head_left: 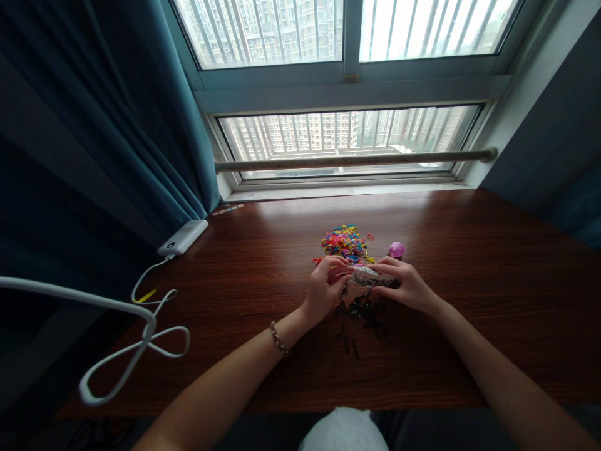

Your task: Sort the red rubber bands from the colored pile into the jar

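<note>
Right of centre, the left hand (328,280) and right hand (404,283) both pinch a clear bag (364,270); a careless sweep could mix the dark loops (362,307) below with the coloured loops (345,242) above.

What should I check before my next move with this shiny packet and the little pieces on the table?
1. Left hand at the shiny packet: ok, its fingers are on the left end.
2. Right hand gripping firmly: cannot tell; its fingers are at the packet's right side.
3. Packet open or sealed: cannot tell, too small to see.
4. Coloured pile apart from the dark pieces: ok, colours lie mostly beyond the hands, dark ones on the near side.
5. Dark pieces gathered together: not ok, a few lie loose toward the near edge.
6. White cable away from both hands: ok, off to the left.
</note>
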`<action>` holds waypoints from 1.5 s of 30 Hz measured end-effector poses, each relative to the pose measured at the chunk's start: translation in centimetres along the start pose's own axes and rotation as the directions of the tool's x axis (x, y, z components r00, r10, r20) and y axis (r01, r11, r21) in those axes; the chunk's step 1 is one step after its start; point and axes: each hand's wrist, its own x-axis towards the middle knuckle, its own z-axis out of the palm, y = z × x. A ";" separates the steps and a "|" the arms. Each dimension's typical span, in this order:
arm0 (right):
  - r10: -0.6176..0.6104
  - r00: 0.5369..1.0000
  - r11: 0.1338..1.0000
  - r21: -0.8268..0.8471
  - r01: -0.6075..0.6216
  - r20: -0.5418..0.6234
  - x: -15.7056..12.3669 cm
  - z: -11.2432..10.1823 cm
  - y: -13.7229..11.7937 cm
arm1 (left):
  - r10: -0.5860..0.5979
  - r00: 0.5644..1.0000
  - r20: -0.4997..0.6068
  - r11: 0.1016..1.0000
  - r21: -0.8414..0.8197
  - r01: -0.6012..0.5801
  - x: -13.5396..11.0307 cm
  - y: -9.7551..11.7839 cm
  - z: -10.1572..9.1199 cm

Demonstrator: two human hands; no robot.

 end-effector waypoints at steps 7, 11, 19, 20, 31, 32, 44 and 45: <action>-0.008 1.000 1.000 0.008 0.008 0.004 0.0 -0.1 -0.3 | 0.080 0.997 0.005 0.985 0.151 -0.080 0.3 0.9 -0.4; -0.005 1.000 1.000 0.031 0.005 -0.006 0.0 -0.1 -0.6 | 0.138 0.990 0.021 0.958 0.250 -0.139 0.3 1.4 -0.4; 0.030 0.994 0.990 0.139 -0.015 -0.102 0.1 0.1 -0.2 | 0.116 0.992 0.054 0.988 0.096 -0.121 -0.1 1.8 -0.5; 0.047 0.990 0.985 0.169 -0.024 -0.132 0.1 0.3 -0.2 | 0.115 0.991 0.062 0.985 0.123 -0.122 0.0 1.5 -0.5; 0.079 0.973 0.943 0.334 -0.003 -0.215 0.2 2.7 -2.5 | -0.005 0.974 0.228 0.963 0.264 -0.056 0.0 0.4 -0.4; 0.098 0.969 0.961 0.275 -0.032 -0.229 0.2 2.4 -2.3 | 0.001 0.984 0.181 0.960 0.274 -0.051 0.3 0.5 -0.7; 0.141 0.928 0.990 -0.076 -0.123 0.345 -1.1 1.2 -2.1 | -0.059 0.995 -0.077 0.895 0.439 0.087 1.9 1.2 -6.0; 0.139 0.935 0.990 -0.082 -0.118 0.327 -1.0 1.6 -2.2 | -0.067 0.997 -0.033 0.888 0.454 0.075 1.5 1.3 -6.5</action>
